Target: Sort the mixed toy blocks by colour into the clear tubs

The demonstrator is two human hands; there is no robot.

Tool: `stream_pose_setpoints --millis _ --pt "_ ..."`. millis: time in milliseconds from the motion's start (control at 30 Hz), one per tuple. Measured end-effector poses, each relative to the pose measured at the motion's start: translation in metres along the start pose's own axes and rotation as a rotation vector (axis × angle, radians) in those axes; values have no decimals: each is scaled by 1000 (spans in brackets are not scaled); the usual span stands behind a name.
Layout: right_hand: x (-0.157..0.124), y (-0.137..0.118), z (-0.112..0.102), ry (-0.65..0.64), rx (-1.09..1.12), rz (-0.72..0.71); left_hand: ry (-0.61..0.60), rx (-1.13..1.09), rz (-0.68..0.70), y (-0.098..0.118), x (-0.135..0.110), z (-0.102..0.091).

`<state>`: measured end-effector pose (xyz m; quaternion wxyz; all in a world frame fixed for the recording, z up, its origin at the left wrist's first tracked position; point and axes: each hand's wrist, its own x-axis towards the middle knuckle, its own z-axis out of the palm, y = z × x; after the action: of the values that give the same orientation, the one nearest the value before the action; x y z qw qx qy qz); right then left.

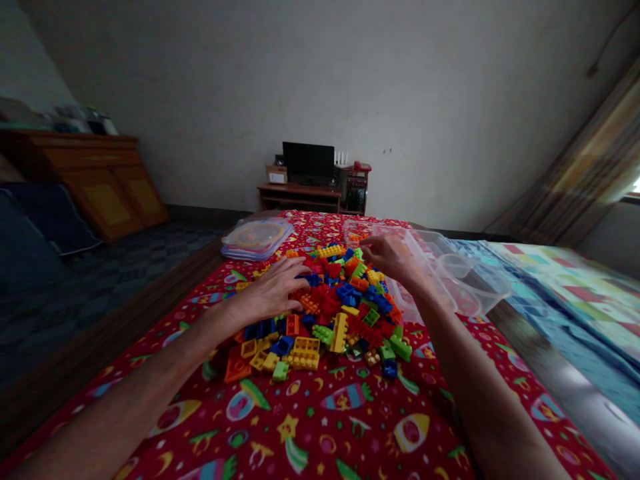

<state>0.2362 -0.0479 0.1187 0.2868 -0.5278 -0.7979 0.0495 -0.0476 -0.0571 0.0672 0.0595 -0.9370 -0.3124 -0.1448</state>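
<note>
A heap of plastic building bricks (340, 307) in red, blue, yellow, green and orange lies on a red cloth with rocket prints (320, 413). My left hand (273, 290) rests flat on the heap's left side, fingers stretched out over the bricks. At the heap's far right edge, my right hand (387, 257) has its fingers curled over the bricks; I cannot make out what they hold, if anything. A clear plastic tub (450, 273) lies tipped right behind that hand.
A clear lid (257, 237) lies on the cloth at the far left. Bedding with a coloured pattern (575, 293) runs along the right. A wooden cabinet (100, 187) stands at the left, a low desk with a monitor (307, 163) by the far wall.
</note>
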Motion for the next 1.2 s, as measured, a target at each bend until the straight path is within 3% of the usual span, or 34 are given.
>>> stream_pose_setpoints --millis 200,433,567,767,933,1067,1200 --pt "-8 -33 16 -79 26 -212 143 -87 -7 2 7 -8" --pt "-15 -49 22 -271 73 -275 175 -95 -280 23 11 -15" --pt "-18 -57 24 -302 -15 -288 202 -145 -364 28 12 -15" --pt "-17 -52 27 -312 -46 -330 250 -203 -256 28 14 -15" --pt "-11 -38 19 -293 -15 -348 263 -182 -275 25 13 -11" --pt "-9 -32 9 -258 6 -254 162 -151 -212 13 10 2" --pt "-5 -23 10 -86 -11 -112 159 -127 -150 6 9 13"
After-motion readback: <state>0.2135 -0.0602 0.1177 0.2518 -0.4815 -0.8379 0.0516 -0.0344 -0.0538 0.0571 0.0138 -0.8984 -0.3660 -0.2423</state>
